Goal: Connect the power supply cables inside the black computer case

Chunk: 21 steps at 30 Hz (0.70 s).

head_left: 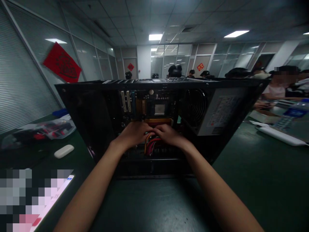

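An open black computer case (149, 169) lies in front of me with its inside facing me. My left hand (136, 132) and my right hand (169, 134) reach into it, fingers closed and fingertips meeting at the top of a bundle of yellow, red and dark wires (152, 144). The wire ends and whatever connector they have are hidden under the fingers. Just above the hands are orange-edged memory sticks (160, 122). Behind them shows the motherboard (148, 98) with a square silver chip (159, 109). A power supply (220, 111) with a label sits to the right, beside a round fan grille (196, 103).
On the green table (241, 177), a white oval case (64, 151) and a plastic bag of parts (53, 129) lie left. A lit screen (54, 201) is at the lower left. A water bottle (293, 112) and a cardboard box (264, 116) stand right, near other people.
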### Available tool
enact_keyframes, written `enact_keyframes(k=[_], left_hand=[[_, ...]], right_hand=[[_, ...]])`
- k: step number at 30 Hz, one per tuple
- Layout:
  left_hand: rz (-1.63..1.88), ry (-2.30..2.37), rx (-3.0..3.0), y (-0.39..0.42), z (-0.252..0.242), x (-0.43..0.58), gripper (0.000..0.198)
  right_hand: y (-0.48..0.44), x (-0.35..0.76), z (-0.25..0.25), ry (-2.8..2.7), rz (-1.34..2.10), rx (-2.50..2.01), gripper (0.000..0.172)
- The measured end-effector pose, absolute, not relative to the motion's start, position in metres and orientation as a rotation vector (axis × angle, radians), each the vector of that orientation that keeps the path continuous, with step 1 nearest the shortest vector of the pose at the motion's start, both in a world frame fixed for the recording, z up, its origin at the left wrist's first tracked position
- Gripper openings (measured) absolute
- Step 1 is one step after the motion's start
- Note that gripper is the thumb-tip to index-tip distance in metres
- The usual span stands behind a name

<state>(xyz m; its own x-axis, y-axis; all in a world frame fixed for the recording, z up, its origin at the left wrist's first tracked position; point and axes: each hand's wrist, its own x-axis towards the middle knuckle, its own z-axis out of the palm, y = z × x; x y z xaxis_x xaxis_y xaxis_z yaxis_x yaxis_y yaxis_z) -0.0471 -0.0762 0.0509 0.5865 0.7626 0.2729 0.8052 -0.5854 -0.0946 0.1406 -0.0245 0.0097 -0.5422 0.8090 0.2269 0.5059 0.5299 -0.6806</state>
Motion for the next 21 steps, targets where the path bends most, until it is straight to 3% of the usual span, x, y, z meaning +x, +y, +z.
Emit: enact_keyframes(k=[8,13,21], left_hand=[[-0.300,-1.286,-2.658,-0.070,0.045,-0.047,0.023],[-0.242,-1.245,-2.717,-0.069,0.038,-0.045,0.022],[-0.286,-1.327,-2.913,-0.062,0.025,-0.048,0.020]], right_hand=[[-0.024,0.158,0.017,-2.548,0.678,-1.451,0.031],[-0.024,0.159,0.015,-2.592,0.603,-1.430,0.024],[-0.022,0.151,0.012,-2.371,0.714,-1.178,0.041]])
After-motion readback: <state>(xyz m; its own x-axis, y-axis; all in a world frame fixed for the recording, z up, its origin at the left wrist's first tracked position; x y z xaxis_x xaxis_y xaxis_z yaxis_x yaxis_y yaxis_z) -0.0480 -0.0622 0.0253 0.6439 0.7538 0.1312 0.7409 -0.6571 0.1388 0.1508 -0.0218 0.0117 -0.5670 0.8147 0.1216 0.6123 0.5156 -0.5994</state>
